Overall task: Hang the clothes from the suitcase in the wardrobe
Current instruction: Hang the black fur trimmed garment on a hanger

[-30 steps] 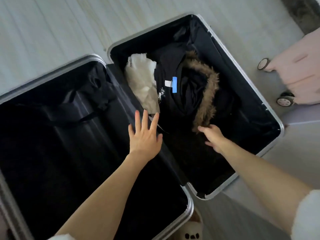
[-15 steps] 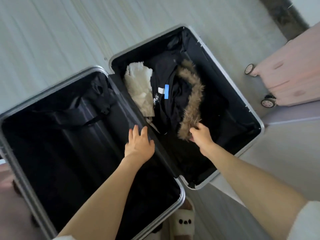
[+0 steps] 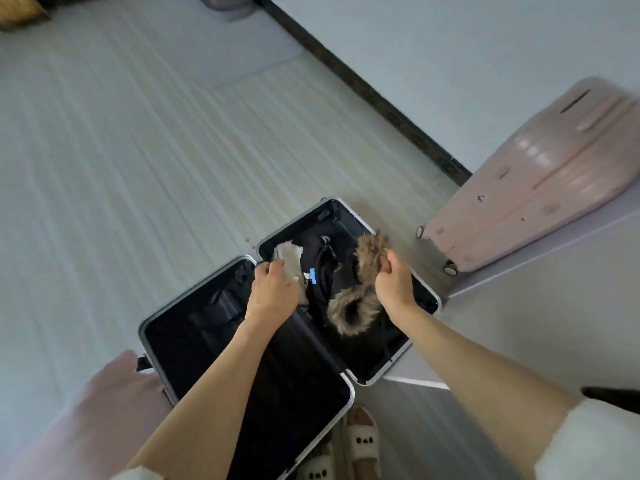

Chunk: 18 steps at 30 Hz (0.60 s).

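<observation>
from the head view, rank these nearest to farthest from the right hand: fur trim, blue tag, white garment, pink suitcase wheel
1. Fur trim: pinched in the right hand itself.
2. Blue tag: to its left, on the black coat.
3. White garment and pink suitcase wheel: too close to call. The garment lies farther left, under the left hand; the wheel stands to the right, outside the open suitcase.

One head-worn view — looking steeply down, from above, at the open suitcase (image 3: 242,368).
</observation>
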Motion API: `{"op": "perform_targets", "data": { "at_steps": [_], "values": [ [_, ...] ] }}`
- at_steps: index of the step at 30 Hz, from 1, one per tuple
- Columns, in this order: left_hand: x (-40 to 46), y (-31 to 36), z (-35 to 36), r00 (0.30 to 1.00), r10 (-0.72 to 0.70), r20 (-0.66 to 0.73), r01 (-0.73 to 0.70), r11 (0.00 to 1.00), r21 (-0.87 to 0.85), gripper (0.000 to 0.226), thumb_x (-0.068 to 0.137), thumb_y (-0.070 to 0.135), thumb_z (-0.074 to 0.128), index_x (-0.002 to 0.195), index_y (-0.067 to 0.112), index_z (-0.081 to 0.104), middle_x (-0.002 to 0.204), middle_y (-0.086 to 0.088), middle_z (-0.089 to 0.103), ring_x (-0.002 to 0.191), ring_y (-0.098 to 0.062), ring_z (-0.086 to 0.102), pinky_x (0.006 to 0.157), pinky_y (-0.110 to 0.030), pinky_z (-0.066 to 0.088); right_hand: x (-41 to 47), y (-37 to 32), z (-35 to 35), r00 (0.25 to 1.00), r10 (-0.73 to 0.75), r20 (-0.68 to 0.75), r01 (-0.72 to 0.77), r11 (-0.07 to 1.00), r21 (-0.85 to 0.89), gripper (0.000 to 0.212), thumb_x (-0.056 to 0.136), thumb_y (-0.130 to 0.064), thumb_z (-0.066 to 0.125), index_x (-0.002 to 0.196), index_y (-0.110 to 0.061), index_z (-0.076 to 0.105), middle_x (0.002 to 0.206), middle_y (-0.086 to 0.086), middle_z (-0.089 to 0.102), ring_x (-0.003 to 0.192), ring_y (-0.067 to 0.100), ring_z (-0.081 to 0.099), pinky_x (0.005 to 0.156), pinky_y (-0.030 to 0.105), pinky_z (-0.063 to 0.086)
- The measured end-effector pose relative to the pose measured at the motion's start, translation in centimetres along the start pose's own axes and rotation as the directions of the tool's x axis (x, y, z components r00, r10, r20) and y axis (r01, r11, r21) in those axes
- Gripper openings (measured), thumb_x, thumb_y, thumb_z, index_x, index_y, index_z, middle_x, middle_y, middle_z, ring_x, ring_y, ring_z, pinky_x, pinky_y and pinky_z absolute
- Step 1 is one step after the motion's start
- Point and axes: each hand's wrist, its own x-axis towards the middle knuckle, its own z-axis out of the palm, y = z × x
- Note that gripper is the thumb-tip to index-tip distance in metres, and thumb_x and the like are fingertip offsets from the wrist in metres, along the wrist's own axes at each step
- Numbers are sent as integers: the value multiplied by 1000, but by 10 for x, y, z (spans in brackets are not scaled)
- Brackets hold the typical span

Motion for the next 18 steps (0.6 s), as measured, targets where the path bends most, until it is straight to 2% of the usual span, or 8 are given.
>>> {"op": "perform_targets", "data": {
  "at_steps": [2, 6, 9, 11, 14, 16, 18],
  "values": [
    [-22, 19, -22, 1000, 22, -17, -23, 999, -23, 49, 95, 20, 42, 142, 12, 30, 146, -12, 25, 116, -34, 49, 99, -42, 42, -25, -26, -16, 998, -59, 35, 59, 998, -25, 39, 97, 2, 29, 132, -2, 43, 134, 15, 47, 120, 28, 45, 75, 12, 31],
    [-89, 66, -67, 990, 141, -12, -142, 990, -21, 53, 95, 21, 46, 144, 14, 26, 145, -12, 27, 125, -31, 41, 101, -39, 38, -100, -70, -63, 982, -175, 76, 178, 984, -26, 39, 98, -1, 29, 135, -4, 42, 135, 10, 48, 116, 25, 50, 77, 16, 41],
    [-127, 84, -81, 949, 298, 99, -304, 952, 46, 73, 88, 18, 59, 148, 20, 15, 150, -8, 21, 133, -30, 33, 108, -39, 33, -139, -87, -87, 937, -329, 114, 333, 943, -17, 35, 98, 1, 31, 126, -1, 52, 119, 6, 57, 103, 14, 52, 71, -1, 38],
    [-151, 95, -83, 903, 394, 173, -414, 905, 96, 89, 82, 13, 66, 149, 22, 7, 153, -6, 14, 141, -29, 19, 114, -38, 22, -163, -98, -110, 893, -421, 162, 428, 904, -11, 34, 97, 5, 31, 121, 1, 55, 107, -3, 54, 101, 8, 50, 74, -2, 35],
    [-193, 112, -79, 854, 473, 215, -514, 830, 217, 103, 76, 14, 73, 148, 21, -1, 155, -3, 4, 143, -24, 8, 115, -34, 11, -202, -106, -156, 804, -537, 257, 555, 832, 1, 38, 94, 10, 29, 121, 0, 55, 109, -7, 52, 104, 3, 50, 87, 0, 38],
    [-206, 119, -74, 833, 514, 204, -552, 790, 267, 105, 72, 19, 78, 148, 23, 5, 156, -1, 7, 143, -23, 7, 115, -32, 12, -216, -103, -182, 763, -574, 296, 601, 799, 2, 42, 92, 14, 28, 121, 0, 55, 111, -7, 52, 107, -1, 49, 93, 2, 36],
    [-228, 128, -58, 815, 537, 219, -580, 748, 323, 91, 70, 27, 80, 144, 21, 27, 153, 0, 22, 142, -23, 14, 114, -32, 19, -235, -87, -214, 753, -572, 324, 609, 793, -16, 45, 90, 16, 27, 121, 0, 55, 112, -4, 54, 108, -1, 50, 91, -3, 33]
  ]
}}
